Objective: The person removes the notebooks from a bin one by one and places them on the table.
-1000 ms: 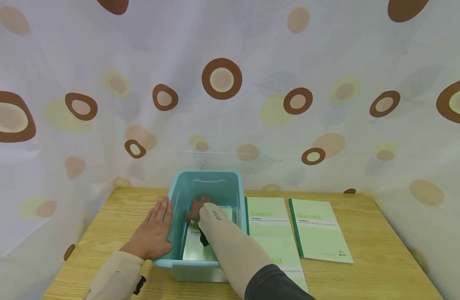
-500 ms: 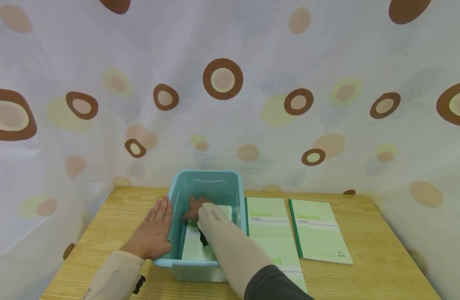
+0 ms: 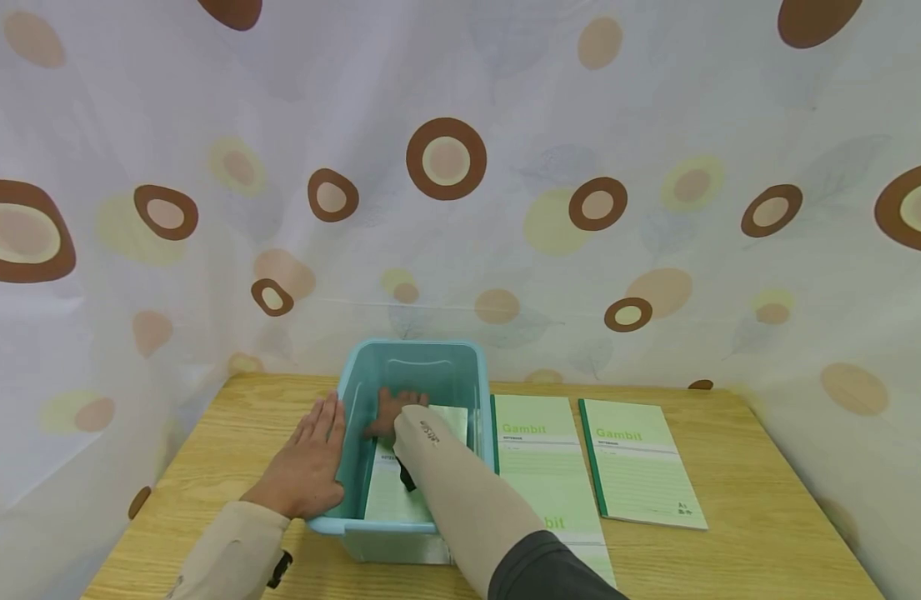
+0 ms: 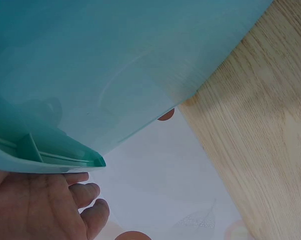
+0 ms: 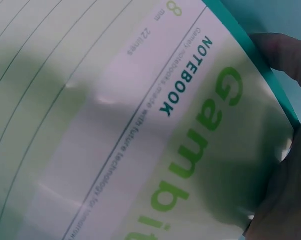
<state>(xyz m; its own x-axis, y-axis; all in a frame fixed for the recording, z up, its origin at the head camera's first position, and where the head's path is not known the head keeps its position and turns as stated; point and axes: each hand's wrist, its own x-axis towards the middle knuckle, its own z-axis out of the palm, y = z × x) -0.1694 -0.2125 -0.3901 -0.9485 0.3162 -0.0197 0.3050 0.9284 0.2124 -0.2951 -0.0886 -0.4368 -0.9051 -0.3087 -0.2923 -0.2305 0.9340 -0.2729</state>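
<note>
In the head view my left hand (image 3: 310, 462) lies along the left rim of a light blue plastic bin (image 3: 411, 527), fingers stretched forward. The left wrist view shows the palm and fingers of that left hand (image 4: 45, 205) against the outside of the rim. My right hand (image 3: 391, 412) reaches down inside the bin, over the far end of a pale green notebook (image 3: 388, 492) lying there. In the right wrist view its thumb (image 5: 283, 52) touches the notebook's green spine (image 5: 263, 65). The other fingers are spread forward past the notebook's far edge, partly hidden by the sleeve.
Two overlapping notebooks (image 3: 538, 462) lie just right of the bin, partly behind the right forearm. Farther right lies another Gambit notebook (image 3: 640, 458), slightly turned. The wooden table (image 3: 760, 500) ends at a patterned cloth backdrop (image 3: 445, 275).
Inside the bin, the notebook has shifted slightly away from me, and the right hand's fingers have spread forward. My left hand stays on the rim.
</note>
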